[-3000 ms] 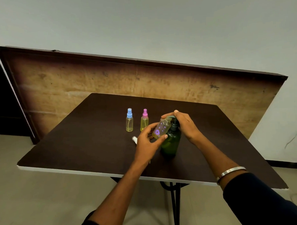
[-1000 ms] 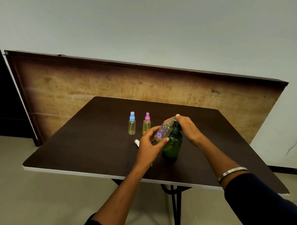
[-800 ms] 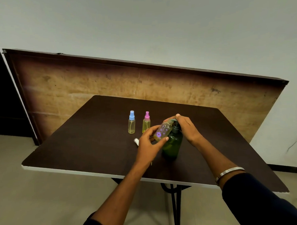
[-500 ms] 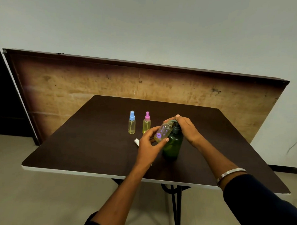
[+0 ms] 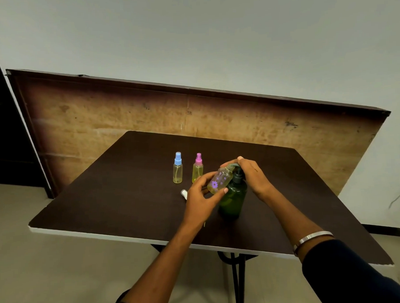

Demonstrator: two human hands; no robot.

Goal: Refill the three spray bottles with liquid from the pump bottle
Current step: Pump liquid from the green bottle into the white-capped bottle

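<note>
**Third spray bottle held to the pump spout**

While a small clear bottle (image 5: pixel 219 179) printed with purple flowers is tilted and gripped between the curled thumb and fingers of the left hand (image 5: pixel 200 197), its open neck is held up against the spout of the green pump bottle (image 5: pixel 233 198). The pump head is covered by the right hand (image 5: pixel 251 175), fingers bent over the top and thumb reaching toward the spout. The green bottle stands on the dark table (image 5: pixel 105 201) directly under the right fingers.

Beyond the left fingertips, well apart from them, two capped bottles stand upright side by side: one with a blue cap (image 5: pixel 177 168), one with a pink cap (image 5: pixel 197 168), both holding yellowish liquid. Just beside the left knuckles a small white piece (image 5: pixel 184 194) lies on the table, probably the removed sprayer.

A spill is judged the main risk: the neck is narrow and tilted, so a slip off the spout, or a hard press, could send liquid over the fingers and table.

The spout, the neck's mouth and any stream are hidden by the right fingers. The fill level cannot be made out.
</note>
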